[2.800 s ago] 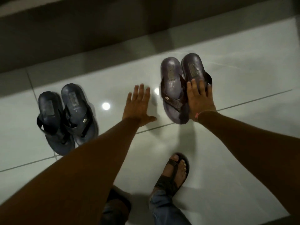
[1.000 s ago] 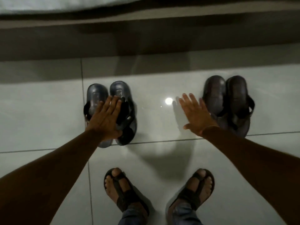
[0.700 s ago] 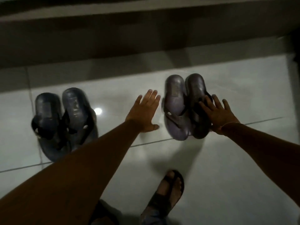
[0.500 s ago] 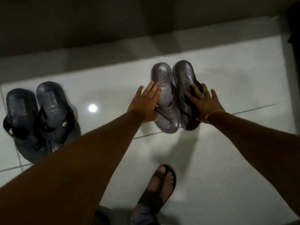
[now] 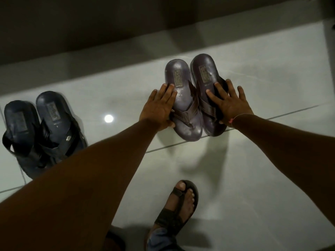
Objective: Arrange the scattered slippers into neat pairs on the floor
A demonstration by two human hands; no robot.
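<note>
Two brown slippers stand side by side on the pale tiled floor, the left one (image 5: 178, 75) and the right one (image 5: 204, 69) touching along their inner edges. My left hand (image 5: 157, 109) lies flat against the outer side of the left brown slipper, fingers on its sole bed. My right hand (image 5: 229, 104) rests spread on the strap and outer edge of the right brown slipper. Neither hand lifts anything. At the far left a dark blue-black pair sits together, one slipper (image 5: 18, 120) beside the other (image 5: 54, 115), partly hidden by my left forearm.
A dark wall base or step (image 5: 126, 24) runs along the back, just beyond the slippers' heels. My own foot in a brown sandal (image 5: 178, 203) stands on the tiles below the brown pair. A lamp's reflection (image 5: 108, 118) shines between the two pairs.
My left hand left the dark pair and came over to the brown pair's left side. My right hand moved onto the right brown slipper. The brown slippers now sit tight together.
</note>
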